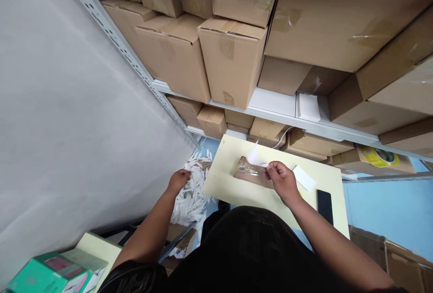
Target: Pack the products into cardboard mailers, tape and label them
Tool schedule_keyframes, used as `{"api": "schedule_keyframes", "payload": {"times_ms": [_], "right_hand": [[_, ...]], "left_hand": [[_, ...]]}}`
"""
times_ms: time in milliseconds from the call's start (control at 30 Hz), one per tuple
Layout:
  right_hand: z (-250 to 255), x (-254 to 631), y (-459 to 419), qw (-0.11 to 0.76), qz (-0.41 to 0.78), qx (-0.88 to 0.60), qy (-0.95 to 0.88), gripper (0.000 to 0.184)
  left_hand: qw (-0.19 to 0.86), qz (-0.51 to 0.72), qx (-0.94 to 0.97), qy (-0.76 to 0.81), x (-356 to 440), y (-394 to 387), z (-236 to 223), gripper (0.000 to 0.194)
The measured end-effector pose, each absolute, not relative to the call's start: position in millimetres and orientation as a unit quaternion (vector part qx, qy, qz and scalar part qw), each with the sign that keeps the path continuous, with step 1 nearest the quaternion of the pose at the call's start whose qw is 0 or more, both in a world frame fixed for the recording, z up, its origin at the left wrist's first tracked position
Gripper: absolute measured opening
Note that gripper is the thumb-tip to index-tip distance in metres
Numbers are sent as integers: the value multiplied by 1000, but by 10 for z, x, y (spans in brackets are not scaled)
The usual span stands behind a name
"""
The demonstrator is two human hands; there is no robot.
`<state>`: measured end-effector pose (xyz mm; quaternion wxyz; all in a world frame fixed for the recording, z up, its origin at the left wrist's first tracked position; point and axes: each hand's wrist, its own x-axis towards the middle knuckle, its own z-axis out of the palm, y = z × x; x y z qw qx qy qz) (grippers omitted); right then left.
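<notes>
My right hand (280,179) is closed in a pinch on a thin white slip of paper (255,154), which is blurred and stands up from the fingertips. Under the slip, a flat brown cardboard packet (250,173) with shiny clear tape lies on the pale yellow table (219,167). Off the table's left edge, my left hand (179,181) hangs with its fingers curled together. Whatever it may hold is hidden. Behind and below that hand, a heap of white paper strips (191,200) lies low down by the wall.
A white card (304,177) and a black phone (324,206) lie on the table's right part. Shelves (270,101) packed with cardboard boxes (232,58) stand ahead. A grey wall (84,103) runs along the left. A green box (49,272) sits at the lower left.
</notes>
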<state>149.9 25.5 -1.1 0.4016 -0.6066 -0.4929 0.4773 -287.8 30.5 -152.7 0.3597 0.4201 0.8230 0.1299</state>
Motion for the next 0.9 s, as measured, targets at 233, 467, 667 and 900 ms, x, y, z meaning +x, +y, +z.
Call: {"api": "schedule_keyframes", "payload": {"times_ms": [233, 467, 667, 900], "right_hand": [[-17, 1523, 159, 409, 462, -599, -511, 36], [8, 1633, 24, 400, 409, -630, -526, 33], [-14, 1660, -31, 388, 326, -650, -566, 22], [-95, 1694, -50, 431, 304, -618, -583, 13]], "left_hand": [[237, 115, 514, 817, -2468, 779, -1324, 14], [266, 114, 442, 849, -2735, 780, -1172, 18], [604, 258, 407, 634, -1768, 666, -711, 52], [674, 325, 429, 506, -996, 690, -361, 35]]}}
